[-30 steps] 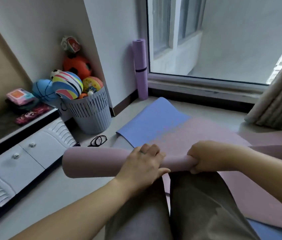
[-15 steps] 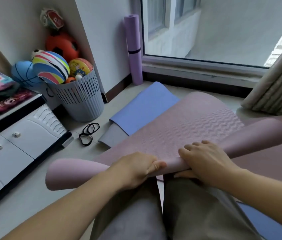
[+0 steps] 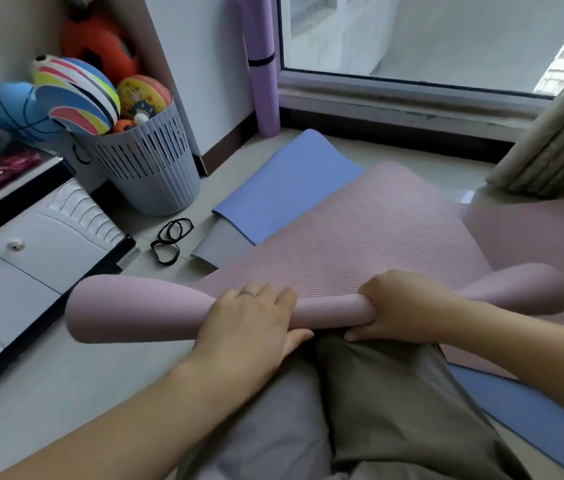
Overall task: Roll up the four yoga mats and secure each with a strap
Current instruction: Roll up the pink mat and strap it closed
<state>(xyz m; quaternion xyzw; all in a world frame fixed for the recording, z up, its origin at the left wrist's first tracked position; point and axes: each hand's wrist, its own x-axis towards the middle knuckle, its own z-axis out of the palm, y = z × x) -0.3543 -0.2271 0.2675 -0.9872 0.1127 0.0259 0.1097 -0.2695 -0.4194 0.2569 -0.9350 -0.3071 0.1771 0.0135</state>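
Pink roll (image 3: pixel 329 308): long axis left-right; unrolled mat (image 3: pixel 360 237) lies ahead.
Hands: left hand (image 3: pixel 249 320) and right hand (image 3: pixel 402 306) both clamped round roll's middle.
Straps (image 3: pixel 169 241): forward-left, nearer left hand.

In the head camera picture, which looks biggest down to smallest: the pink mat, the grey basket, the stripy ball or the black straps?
1. pink mat, though it is also nearest the camera
2. grey basket
3. stripy ball
4. black straps
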